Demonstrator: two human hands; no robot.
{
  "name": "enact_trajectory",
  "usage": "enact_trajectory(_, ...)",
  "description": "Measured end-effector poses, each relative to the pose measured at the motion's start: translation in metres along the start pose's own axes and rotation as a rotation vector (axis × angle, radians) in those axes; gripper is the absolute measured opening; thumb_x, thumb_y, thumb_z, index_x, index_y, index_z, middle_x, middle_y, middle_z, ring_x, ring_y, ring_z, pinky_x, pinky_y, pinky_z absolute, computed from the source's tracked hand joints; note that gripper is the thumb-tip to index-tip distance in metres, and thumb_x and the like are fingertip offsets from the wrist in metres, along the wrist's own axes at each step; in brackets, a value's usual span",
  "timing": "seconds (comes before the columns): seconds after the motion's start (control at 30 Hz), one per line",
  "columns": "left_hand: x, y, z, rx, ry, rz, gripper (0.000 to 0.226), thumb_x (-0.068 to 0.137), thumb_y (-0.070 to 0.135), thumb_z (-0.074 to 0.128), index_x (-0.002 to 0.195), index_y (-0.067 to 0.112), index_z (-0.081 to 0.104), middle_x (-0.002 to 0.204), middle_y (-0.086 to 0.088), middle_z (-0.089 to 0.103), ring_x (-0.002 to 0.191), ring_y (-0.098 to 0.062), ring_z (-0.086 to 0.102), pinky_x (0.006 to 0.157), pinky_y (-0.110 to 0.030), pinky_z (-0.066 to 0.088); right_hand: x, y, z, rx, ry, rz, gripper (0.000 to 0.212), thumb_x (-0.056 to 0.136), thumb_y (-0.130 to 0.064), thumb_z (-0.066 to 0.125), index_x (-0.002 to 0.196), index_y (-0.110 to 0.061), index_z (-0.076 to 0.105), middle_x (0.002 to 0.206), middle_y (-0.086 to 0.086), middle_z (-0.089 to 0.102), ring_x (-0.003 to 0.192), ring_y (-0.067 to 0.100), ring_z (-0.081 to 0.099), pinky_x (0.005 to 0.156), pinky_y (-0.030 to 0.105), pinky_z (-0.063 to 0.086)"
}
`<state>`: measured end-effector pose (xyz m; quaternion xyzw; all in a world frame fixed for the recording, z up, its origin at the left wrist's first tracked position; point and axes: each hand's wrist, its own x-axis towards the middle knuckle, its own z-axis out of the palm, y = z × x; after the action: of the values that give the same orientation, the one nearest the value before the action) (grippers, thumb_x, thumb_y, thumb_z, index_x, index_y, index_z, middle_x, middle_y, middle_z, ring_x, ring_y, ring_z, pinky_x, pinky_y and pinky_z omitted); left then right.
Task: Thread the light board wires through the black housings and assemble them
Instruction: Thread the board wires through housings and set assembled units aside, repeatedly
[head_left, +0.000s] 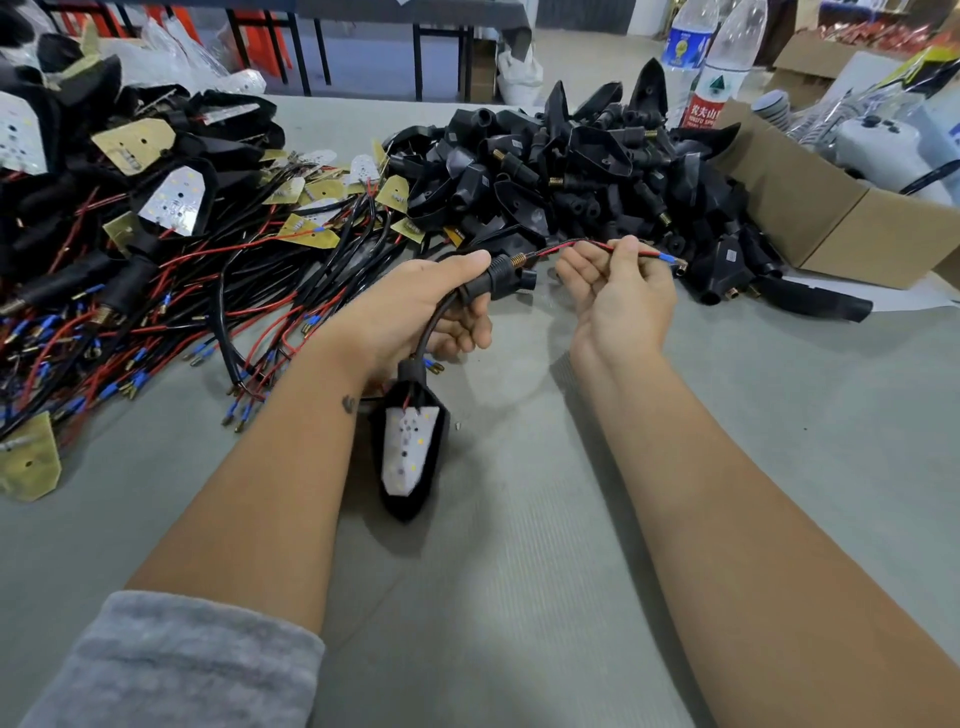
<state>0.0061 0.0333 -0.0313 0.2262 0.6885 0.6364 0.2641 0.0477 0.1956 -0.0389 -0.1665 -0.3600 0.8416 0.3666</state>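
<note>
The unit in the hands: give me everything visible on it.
The assembled light unit has a white light board with small dots seated in a black pointed housing, hanging tip-down between the forearms above the grey table. A black sleeved cable curves up from it into a ribbed black stem gripped by the left hand. A brass threaded end sticks out, and red and black wires run to the right hand, which pinches them before a blue-sleeved terminal.

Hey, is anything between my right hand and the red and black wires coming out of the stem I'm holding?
Nothing visible. The right hand already pinches the wires just past the brass spring, and the left hand grips the black stem. The wire run between the hands is bare.
</note>
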Motion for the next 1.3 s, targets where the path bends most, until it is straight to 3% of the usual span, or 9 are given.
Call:
enact_trajectory(0.2,-0.005,0.001,-0.007,-0.042,-0.086,-0.021,0.037,0.103,0.038,0.04,0.083,0.012,0.058,0.071,-0.006,0.069,0.059,-0.017,0.067,0.051,-0.021,0.051,0.01,-0.008,-0.006,0.2,0.092,0.011,0.025,0.107,-0.014,0.033,0.085,-0.004,0.042,0.073,0.019,0.064,0.058,0.02,0.07,0.057,0.029,0.06)
enact_trajectory(0.33,-0.006,-0.002,-0.009,-0.079,-0.059,-0.036,0.035,0.105,0.038,0.036,0.091,0.014,0.057,0.064,-0.002,0.061,0.049,-0.014,0.053,0.048,-0.022,0.045,0.006,-0.012,-0.005,0.19,0.014,0.111,0.018,0.105,-0.014,0.042,0.097,-0.001,0.051,0.079,0.016,0.067,0.067,0.021,0.071,0.064,0.029,0.061)
enact_trajectory(0.53,-0.001,0.001,-0.004,-0.023,-0.018,-0.083,0.041,0.102,0.04,0.04,0.077,0.016,0.061,0.059,-0.003,0.058,0.045,-0.015,0.05,0.044,-0.021,0.044,-0.01,-0.006,0.006,-0.151,-0.3,0.301,0.027,0.102,-0.032,0.047,0.097,-0.009,0.059,0.061,0.0,0.057,0.049,0.01,0.056,0.05,0.02,0.05)
enact_trajectory(0.67,0.001,-0.001,-0.005,-0.018,-0.012,-0.114,0.05,0.098,0.04,0.039,0.059,0.02,0.064,0.061,-0.003,0.06,0.047,-0.015,0.054,0.048,-0.021,0.047,-0.016,-0.005,0.007,-0.335,-0.427,0.215,0.021,0.103,-0.02,0.047,0.092,-0.01,0.062,0.059,-0.003,0.053,0.047,0.008,0.051,0.049,0.019,0.044)
enact_trajectory(0.83,-0.001,-0.002,-0.002,-0.056,-0.013,-0.075,0.036,0.101,0.034,0.045,0.079,0.01,0.061,0.072,-0.011,0.068,0.061,-0.024,0.066,0.057,-0.029,0.055,-0.013,-0.006,0.004,-0.182,-0.265,0.148,0.02,0.103,-0.016,0.047,0.088,-0.008,0.057,0.062,0.002,0.055,0.051,0.01,0.056,0.054,0.02,0.05)
enact_trajectory(0.93,-0.001,0.0,0.001,-0.081,-0.012,-0.106,0.034,0.101,0.031,0.045,0.082,0.007,0.061,0.071,-0.013,0.067,0.055,-0.024,0.063,0.053,-0.028,0.053,-0.012,-0.007,0.002,-0.192,-0.245,0.166,0.017,0.102,-0.018,0.049,0.092,-0.009,0.059,0.065,0.002,0.053,0.054,0.011,0.053,0.054,0.021,0.047)
enact_trajectory(1.03,-0.001,0.001,0.003,-0.023,0.036,-0.106,0.037,0.099,0.03,0.041,0.076,0.008,0.061,0.069,-0.011,0.064,0.049,-0.022,0.058,0.051,-0.027,0.051,-0.014,-0.006,0.003,-0.375,-0.385,0.232,0.016,0.098,-0.022,0.055,0.101,-0.008,0.062,0.071,0.001,0.054,0.054,0.011,0.049,0.05,0.021,0.042)
enact_trajectory(1.17,-0.002,0.004,0.005,0.049,0.1,-0.088,0.034,0.094,0.028,0.043,0.081,0.007,0.067,0.071,-0.011,0.068,0.052,-0.024,0.062,0.053,-0.03,0.054,-0.022,0.001,0.005,-0.708,-0.653,0.186,0.013,0.093,-0.02,0.064,0.095,-0.007,0.063,0.072,0.009,0.059,0.055,0.015,0.052,0.049,0.022,0.039)
enact_trajectory(1.3,0.0,0.002,0.005,-0.2,0.23,-0.107,0.025,0.095,0.029,0.048,0.104,0.009,0.058,0.091,-0.014,0.067,0.058,-0.028,0.063,0.056,-0.035,0.054,-0.023,0.002,0.005,-0.629,-0.602,0.122,0.006,0.092,-0.01,0.064,0.089,-0.014,0.06,0.08,0.009,0.063,0.066,0.018,0.058,0.052,0.022,0.042)
